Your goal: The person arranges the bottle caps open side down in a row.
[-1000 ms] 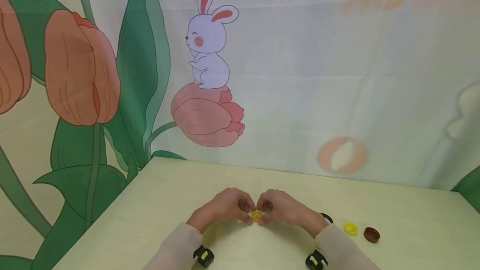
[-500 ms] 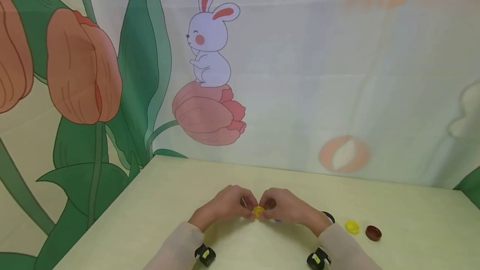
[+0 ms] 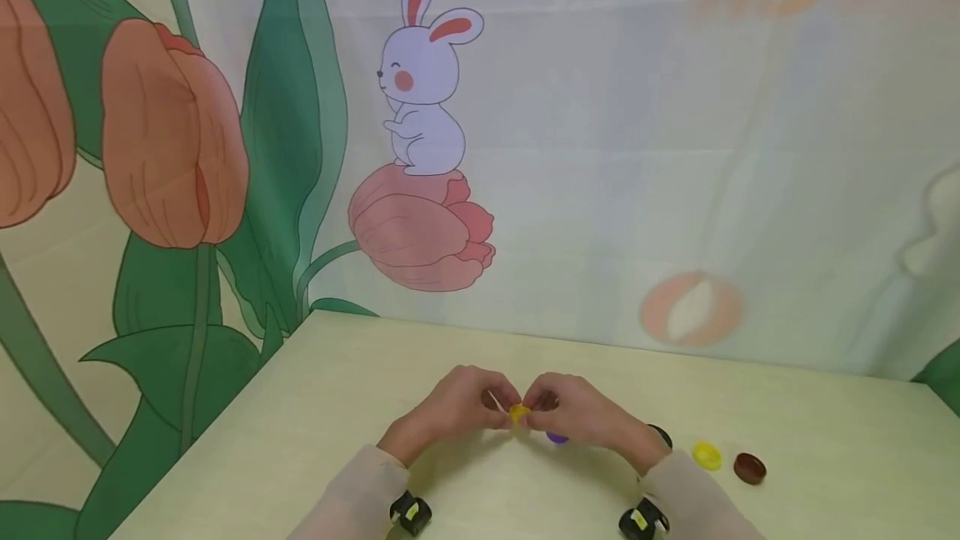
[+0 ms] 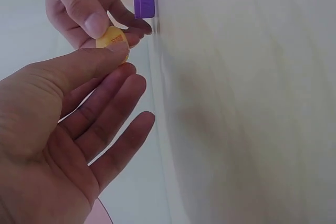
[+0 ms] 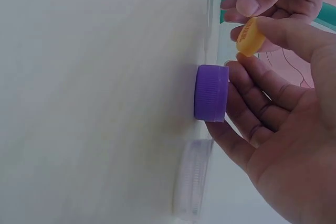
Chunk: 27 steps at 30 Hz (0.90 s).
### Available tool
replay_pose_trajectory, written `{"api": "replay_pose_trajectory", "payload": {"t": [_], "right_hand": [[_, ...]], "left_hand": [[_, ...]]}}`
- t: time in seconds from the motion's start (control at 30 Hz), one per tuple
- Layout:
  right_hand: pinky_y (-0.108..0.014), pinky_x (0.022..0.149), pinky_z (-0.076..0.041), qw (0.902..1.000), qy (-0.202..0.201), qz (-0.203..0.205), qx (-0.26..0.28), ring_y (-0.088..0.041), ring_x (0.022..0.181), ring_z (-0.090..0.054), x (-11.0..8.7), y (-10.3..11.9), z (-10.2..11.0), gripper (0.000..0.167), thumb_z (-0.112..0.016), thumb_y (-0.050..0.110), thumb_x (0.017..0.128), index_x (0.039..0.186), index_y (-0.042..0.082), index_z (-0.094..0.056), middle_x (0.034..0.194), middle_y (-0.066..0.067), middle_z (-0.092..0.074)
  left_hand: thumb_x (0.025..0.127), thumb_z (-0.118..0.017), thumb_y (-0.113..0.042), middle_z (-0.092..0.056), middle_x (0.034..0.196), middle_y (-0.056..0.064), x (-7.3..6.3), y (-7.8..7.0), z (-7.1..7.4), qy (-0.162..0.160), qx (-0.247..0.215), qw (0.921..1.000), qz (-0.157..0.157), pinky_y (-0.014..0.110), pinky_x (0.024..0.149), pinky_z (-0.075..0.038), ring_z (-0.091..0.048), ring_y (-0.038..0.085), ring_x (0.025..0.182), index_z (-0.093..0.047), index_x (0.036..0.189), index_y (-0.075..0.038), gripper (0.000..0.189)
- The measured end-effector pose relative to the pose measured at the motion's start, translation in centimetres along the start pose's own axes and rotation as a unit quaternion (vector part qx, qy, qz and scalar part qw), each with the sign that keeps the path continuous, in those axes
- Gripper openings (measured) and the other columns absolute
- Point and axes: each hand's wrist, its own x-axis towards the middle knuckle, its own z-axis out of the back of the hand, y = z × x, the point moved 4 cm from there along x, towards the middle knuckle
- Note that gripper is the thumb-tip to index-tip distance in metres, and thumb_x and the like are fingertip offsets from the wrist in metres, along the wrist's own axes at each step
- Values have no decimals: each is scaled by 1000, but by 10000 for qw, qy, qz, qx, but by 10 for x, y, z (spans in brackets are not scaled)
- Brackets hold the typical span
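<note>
A small yellow-orange bottle cap (image 3: 519, 413), with reddish print on its top, is held up off the table between both hands. My left hand (image 3: 461, 402) pinches it from the left, thumb across its top in the left wrist view, the other fingers spread. From the other side my right hand (image 3: 573, 411) pinches the cap's edge between thumb and fingertips. Under the right hand a purple bottle cap (image 5: 212, 93) with a ribbed side rests on the table, partly hidden in the head view. Close to it lies a whitish, see-through ribbed cap (image 5: 191, 179).
Right of the right forearm lie a bright yellow cap (image 3: 707, 454) and a dark brown cap (image 3: 750, 468). A black-edged round thing (image 3: 662, 436) is partly hidden behind the right wrist. The pale table (image 3: 420, 348) ends at a printed cloth backdrop (image 3: 570, 148).
Both hands have shifted slightly up in the head view with the yellow-orange cap, which now shows less of its face. More of the purple cap shows beneath the right hand.
</note>
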Motion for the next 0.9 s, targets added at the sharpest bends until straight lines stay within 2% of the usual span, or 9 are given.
{"api": "replay_pose_trajectory", "payload": {"t": [0.2,0.43,0.6,0.7,0.9], "right_hand": [[-39,76,-56,9998,-50,-35,177,-19,90,-66,-3,-2,-1,20,-76,27,98,107,9,-71,98,0,-70],[-41,75,-55,9991,-16,-1,434,-25,86,-67,-7,4,1,21,-70,28,104,109,8,-72,102,-6,-72],[-44,82,-54,9994,-93,41,317,-25,95,-68,-11,6,3,23,-66,30,107,112,9,-73,104,-6,-72],[-44,82,-53,9994,-100,-16,341,-25,95,-68,-12,7,3,24,-65,33,107,113,10,-73,105,-7,-72],[-45,82,-53,9994,-149,131,299,-27,96,-67,-12,9,4,21,-66,30,106,111,11,-73,104,-7,-73]], "left_hand": [[87,-87,-2,-79,92,-1,-2,-3,2,-187,181,9995,-194,24,73,-57,-74,12,82,-81,101,-10,17],[90,-86,-8,-78,87,-6,-4,-6,4,-465,365,9971,-473,23,71,-54,-70,6,77,-82,99,-11,10],[92,-84,-8,-77,88,-8,-6,-7,5,-546,378,9969,-411,23,69,-53,-68,6,77,-83,99,-13,9],[92,-84,-8,-77,88,-9,-7,-7,6,-567,372,9969,-396,23,68,-53,-67,5,77,-83,99,-14,9],[93,-84,-10,-77,89,-7,-8,-6,7,-664,225,9969,-364,23,67,-54,-67,6,76,-83,100,-12,8]]}}
